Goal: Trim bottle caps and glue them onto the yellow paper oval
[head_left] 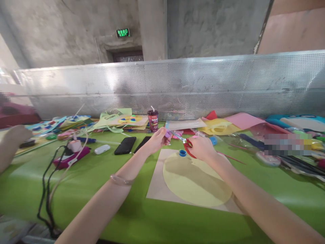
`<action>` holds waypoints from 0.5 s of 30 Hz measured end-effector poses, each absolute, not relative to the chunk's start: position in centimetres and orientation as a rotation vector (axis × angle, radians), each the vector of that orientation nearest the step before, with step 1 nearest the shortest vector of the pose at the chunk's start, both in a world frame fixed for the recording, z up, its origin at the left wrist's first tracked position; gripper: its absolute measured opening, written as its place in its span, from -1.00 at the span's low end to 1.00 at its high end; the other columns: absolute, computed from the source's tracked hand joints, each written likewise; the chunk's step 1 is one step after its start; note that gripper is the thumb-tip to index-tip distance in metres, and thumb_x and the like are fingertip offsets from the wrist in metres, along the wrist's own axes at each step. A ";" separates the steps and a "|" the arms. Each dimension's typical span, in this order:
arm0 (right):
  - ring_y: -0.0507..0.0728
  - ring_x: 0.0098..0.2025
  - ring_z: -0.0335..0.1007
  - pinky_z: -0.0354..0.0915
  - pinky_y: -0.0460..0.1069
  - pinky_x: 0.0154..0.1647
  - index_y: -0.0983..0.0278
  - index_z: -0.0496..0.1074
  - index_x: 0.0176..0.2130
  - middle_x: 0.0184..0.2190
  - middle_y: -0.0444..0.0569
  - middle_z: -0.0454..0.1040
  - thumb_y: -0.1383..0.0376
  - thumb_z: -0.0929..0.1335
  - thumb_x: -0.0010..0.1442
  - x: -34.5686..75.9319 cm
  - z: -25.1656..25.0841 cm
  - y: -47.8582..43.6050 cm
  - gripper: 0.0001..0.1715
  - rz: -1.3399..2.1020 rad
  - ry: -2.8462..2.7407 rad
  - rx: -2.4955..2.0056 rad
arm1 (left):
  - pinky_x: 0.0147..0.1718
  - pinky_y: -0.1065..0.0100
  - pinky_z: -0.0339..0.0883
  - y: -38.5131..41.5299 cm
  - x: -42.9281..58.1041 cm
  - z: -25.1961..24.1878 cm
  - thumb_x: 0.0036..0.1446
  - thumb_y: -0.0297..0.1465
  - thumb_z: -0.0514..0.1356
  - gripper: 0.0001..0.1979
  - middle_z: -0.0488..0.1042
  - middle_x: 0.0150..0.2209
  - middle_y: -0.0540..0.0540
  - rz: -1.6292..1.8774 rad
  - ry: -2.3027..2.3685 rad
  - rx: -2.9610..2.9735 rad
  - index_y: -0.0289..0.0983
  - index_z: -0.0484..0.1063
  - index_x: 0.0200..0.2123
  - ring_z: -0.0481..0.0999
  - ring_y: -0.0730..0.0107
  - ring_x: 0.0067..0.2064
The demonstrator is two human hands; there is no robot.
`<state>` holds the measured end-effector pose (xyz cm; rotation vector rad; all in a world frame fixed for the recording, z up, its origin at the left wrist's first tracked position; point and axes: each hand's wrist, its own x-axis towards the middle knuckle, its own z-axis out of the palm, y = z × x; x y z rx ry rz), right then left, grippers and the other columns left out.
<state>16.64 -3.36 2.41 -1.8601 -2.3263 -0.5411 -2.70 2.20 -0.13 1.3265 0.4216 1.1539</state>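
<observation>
My right hand (201, 147) is closed round the red handles of a pair of scissors (188, 149). Their metal blades point left, towards my left hand (157, 140). Between its fingers the left hand pinches a small purple piece (167, 134); whether it is paper or clay I cannot make out. Below both hands a large pale yellow paper oval (188, 183) lies on a white sheet (155, 188). Near the oval's upper edge sits a small blue ring (182, 153). Bits of pink material (177, 135) lie behind the scissors.
A lidded drink cup (153, 122) with a straw stands behind my left hand. Phones (125, 145), a white case (102, 149) and a magenta power strip (72, 158) with cables are at left. Coloured paper (243, 120) lines the back. Another person's arm (11, 144) reaches in at far left.
</observation>
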 end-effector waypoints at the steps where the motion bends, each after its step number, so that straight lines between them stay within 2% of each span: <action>1: 0.06 -0.29 0.37 0.32 0.06 -0.24 0.32 0.36 -0.20 -0.28 -0.06 0.42 0.14 0.24 0.23 16.6 2.4 -3.4 -0.70 -0.538 -2.327 -1.857 | -0.61 0.50 0.13 2.2 -2.7 -0.1 -0.08 -0.01 0.17 -0.57 0.31 -0.58 0.04 1.162 0.423 1.326 -0.28 0.19 -0.46 0.27 0.56 -0.59; 15: 0.04 -0.33 0.37 0.32 0.04 -0.27 0.32 0.37 -0.24 -0.35 -0.09 0.42 0.12 0.23 0.24 16.6 2.4 -3.6 -0.68 -0.525 -2.341 -1.853 | -0.63 0.52 0.12 2.7 -2.7 -0.4 -0.08 -0.04 0.19 -0.58 0.35 -0.57 0.03 1.239 0.458 1.336 -0.28 0.20 -0.44 0.28 0.58 -0.60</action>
